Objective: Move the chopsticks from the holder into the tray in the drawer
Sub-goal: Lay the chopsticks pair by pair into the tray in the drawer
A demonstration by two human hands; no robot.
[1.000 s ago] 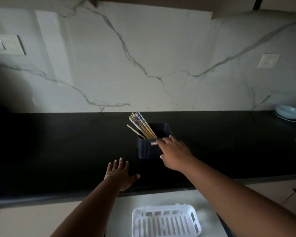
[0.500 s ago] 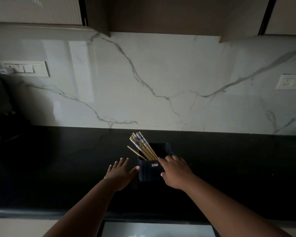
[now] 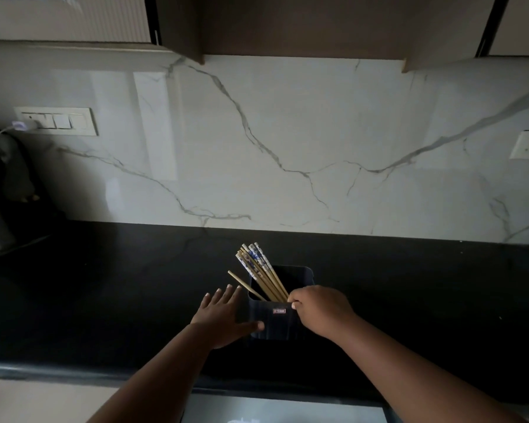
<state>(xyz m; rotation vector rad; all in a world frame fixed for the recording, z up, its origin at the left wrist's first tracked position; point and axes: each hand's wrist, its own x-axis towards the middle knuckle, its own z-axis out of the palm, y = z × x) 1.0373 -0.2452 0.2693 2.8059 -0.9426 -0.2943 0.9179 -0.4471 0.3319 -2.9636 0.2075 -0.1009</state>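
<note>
Chopsticks (image 3: 258, 270) in holder (image 3: 275, 323) on counter (image 3: 104, 300), btwn hands.

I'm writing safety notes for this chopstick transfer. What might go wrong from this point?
1. The chopsticks lean to the holder's far-left corner, with one splayed out apart; a quick pull on the bundle may flick that one onto the counter.
2. The left hand lies open against the holder's side and the right hand curls at its rim; neither shows a firm grip, so the holder might tip.
</note>
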